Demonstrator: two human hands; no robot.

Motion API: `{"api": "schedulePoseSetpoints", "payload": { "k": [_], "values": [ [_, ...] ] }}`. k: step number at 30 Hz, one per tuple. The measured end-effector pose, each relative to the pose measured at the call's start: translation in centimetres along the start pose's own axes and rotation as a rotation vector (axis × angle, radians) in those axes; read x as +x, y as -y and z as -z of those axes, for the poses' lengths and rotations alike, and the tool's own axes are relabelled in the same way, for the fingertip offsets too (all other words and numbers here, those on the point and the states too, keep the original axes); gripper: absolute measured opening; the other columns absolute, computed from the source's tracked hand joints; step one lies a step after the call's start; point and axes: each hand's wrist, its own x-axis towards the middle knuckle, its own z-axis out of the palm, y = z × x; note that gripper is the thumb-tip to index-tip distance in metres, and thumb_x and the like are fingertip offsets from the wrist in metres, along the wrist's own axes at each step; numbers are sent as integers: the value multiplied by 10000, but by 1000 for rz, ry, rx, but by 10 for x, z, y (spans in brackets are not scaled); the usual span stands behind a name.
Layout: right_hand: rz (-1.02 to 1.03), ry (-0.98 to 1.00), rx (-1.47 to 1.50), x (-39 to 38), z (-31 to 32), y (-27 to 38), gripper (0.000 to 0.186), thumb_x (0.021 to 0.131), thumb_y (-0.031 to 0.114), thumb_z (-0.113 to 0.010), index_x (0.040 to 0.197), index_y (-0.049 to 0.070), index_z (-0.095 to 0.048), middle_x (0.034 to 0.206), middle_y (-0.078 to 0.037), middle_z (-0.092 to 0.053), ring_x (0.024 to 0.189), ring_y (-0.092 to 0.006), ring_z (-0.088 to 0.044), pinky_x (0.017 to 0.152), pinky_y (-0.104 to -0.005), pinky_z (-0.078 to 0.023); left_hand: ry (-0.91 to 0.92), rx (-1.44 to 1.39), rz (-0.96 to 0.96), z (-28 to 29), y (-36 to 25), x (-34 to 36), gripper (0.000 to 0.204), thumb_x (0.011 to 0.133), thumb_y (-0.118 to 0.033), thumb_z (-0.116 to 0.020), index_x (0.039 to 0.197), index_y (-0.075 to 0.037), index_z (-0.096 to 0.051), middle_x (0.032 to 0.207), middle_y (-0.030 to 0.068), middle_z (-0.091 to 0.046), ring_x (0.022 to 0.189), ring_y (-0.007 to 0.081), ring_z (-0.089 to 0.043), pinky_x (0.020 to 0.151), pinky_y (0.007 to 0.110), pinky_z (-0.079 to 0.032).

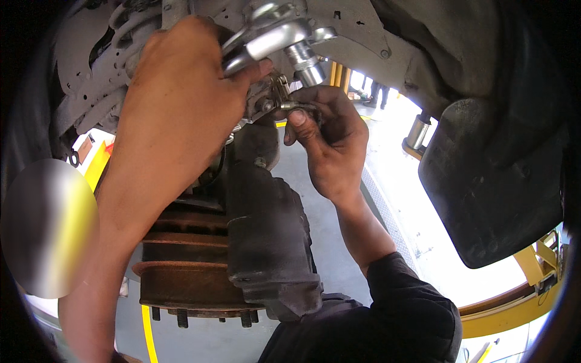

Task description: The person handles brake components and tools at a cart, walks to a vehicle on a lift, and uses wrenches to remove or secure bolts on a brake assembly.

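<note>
In the upper middle, my left hand (187, 85) is closed around a ratchet wrench (275, 39) with a silver socket (305, 63) on its head. Other shiny wrench ends (324, 35) show beside the ratchet's head, apparently in the same grip. Just below the socket, my right hand (336, 136) pinches a small metal bolt (292, 106) between thumb and fingers. The bolt's tip is close to a metal bracket (266, 104) on the wheel assembly; whether they touch is unclear. My left fingers are mostly hidden behind the hand.
Beneath my hands are a dark brake caliper (266, 242) and a rusty brake disc (187, 281) with studs. A coil spring (130, 27) stands upper left. A black splash guard (496, 187) hangs at right, above a yellow lift arm (508, 317). A person's legs (380, 94) show far off.
</note>
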Motion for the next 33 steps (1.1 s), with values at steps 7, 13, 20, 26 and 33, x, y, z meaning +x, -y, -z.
{"api": "schedulePoseSetpoints", "payload": {
  "k": [7, 13, 20, 26, 33],
  "values": [
    [-24, -10, 105, 0, -3, 0, 236, 964, 43, -703, 1150, -32, -578, 989, -120, -705, 858, -152, -692, 697, -279, -562, 36, 1, -36, 0, -1, 2, 365, 901, -260, -780, 1054, 59, -690, 802, 175, -712, 709, 254, -697, 704, 395, -526],
    [246, -97, -240, -4, -11, -10, 202, 896, 24, -757, 1075, 11, -664, 965, -126, -726, 822, -197, -724, 728, -319, -576, 80, -65, -1, 2, -3, 3, 337, 897, -263, -784, 1003, 49, -715, 745, 149, -709, 658, 223, -680, 673, 376, -521],
    [493, -101, -583, -7, -12, -5, 259, 836, 35, -789, 1070, 54, -681, 942, -114, -708, 800, -297, -696, 697, -374, -545, 54, -32, -26, -1, 0, 0, 323, 897, -261, -785, 1006, 38, -729, 745, 154, -712, 651, 194, -678, 649, 368, -518],
    [539, -55, -648, -3, -8, 0, 262, 832, 48, -794, 1067, 50, -678, 932, -121, -704, 800, -307, -692, 696, -377, -541, 92, -65, 4, 2, -3, 0, 337, 888, -269, -794, 1012, 38, -729, 792, 159, -732, 714, 223, -716, 697, 369, -539],
    [-62, -10, -103, -15, 12, 24, 183, 931, 99, -761, 1059, -13, -692, 960, -85, -740, 891, -127, -703, 776, -276, -567, 33, 107, 91, 6, -6, -3, 304, 891, -223, -780, 1050, 27, -713, 905, 165, -750, 852, 251, -734, 794, 359, -545]
  ]
}}
